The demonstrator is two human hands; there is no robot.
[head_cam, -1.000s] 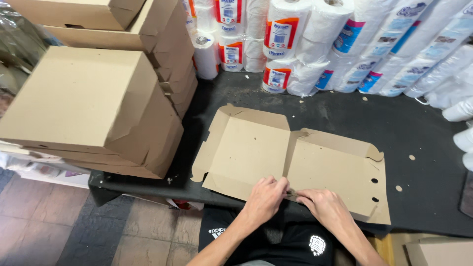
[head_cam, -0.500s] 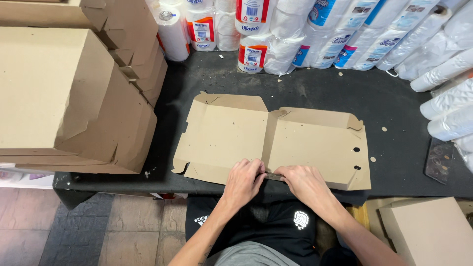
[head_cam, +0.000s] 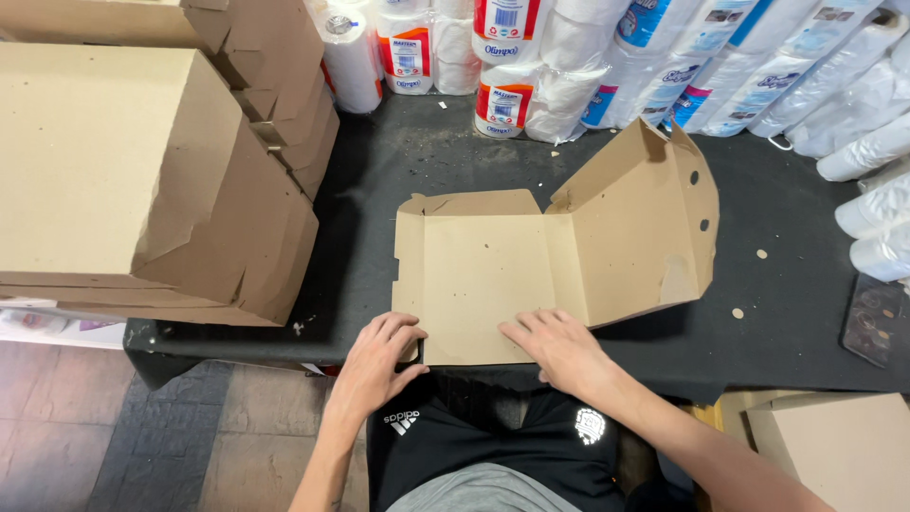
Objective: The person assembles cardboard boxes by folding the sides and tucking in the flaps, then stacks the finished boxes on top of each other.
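Since 0.5 s ago: right half of the flat brown cardboard box blank (head_cam: 483, 275) swung up off the black table top (head_cam: 796, 313), now standing tilted w/ its holed flap toward the far right; left half still flat. Hands shifted apart, no longer meeting at the centre crease.

Left hand (head_cam: 374, 365) at the blank's near-left corner, fingers curled over the near edge, thumb under; looks like a light pinch on the cardboard, not certain. Right hand (head_cam: 559, 346) spread open, palm down, pressing the flat panel near the fold, just left of the raised half.

Blank lies directly ahead of both hands, long axis left-right, near edge at the table's near edge. Right hand nearer the raised panel; left nearer the free corner.

Room: bare table to the right and far side of the blank. Stack of folded brown cardboard boxes (head_cam: 142, 180) close on the left. Row of wrapped paper rolls (head_cam: 569, 66) along the far edge, more at far right.
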